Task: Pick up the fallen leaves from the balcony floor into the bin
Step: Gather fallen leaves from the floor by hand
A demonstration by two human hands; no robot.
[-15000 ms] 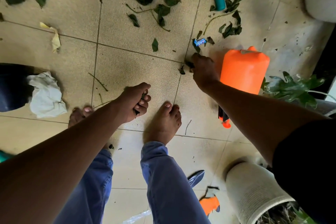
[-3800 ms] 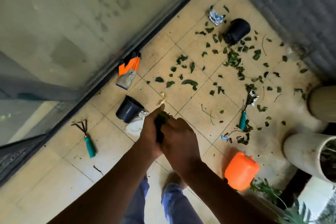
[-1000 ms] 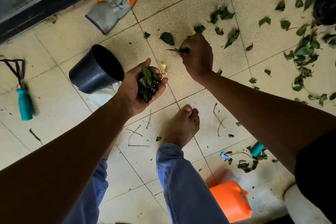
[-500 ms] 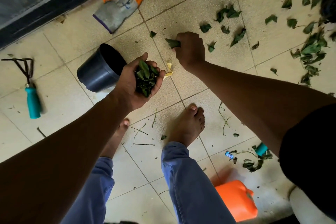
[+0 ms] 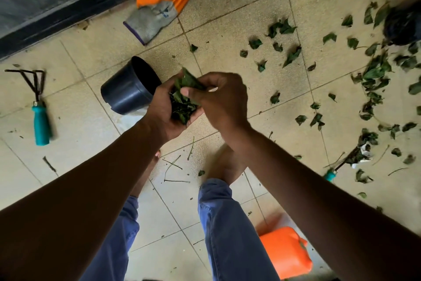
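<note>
My left hand (image 5: 163, 113) cups a bunch of green leaves (image 5: 182, 107) above the tiled floor. My right hand (image 5: 222, 100) is against it, fingers pinching a leaf (image 5: 188, 80) at the top of the bunch. A black pot (image 5: 129, 89) lies on its side just left of my left hand, its mouth facing up and right. Several loose leaves (image 5: 291, 56) are scattered over the tiles to the right, thickest near the right edge (image 5: 376, 73).
An orange and grey glove (image 5: 159, 0) lies by the dark door track at the top. A teal-handled hand rake (image 5: 39, 112) is at the left. An orange jug (image 5: 286, 255) stands at the bottom right. My bare feet and blue trousers are below my hands.
My right hand lifted a leaf off the floor and brought it back to the bunch in my left hand. The left hand stayed beside the black pot.
</note>
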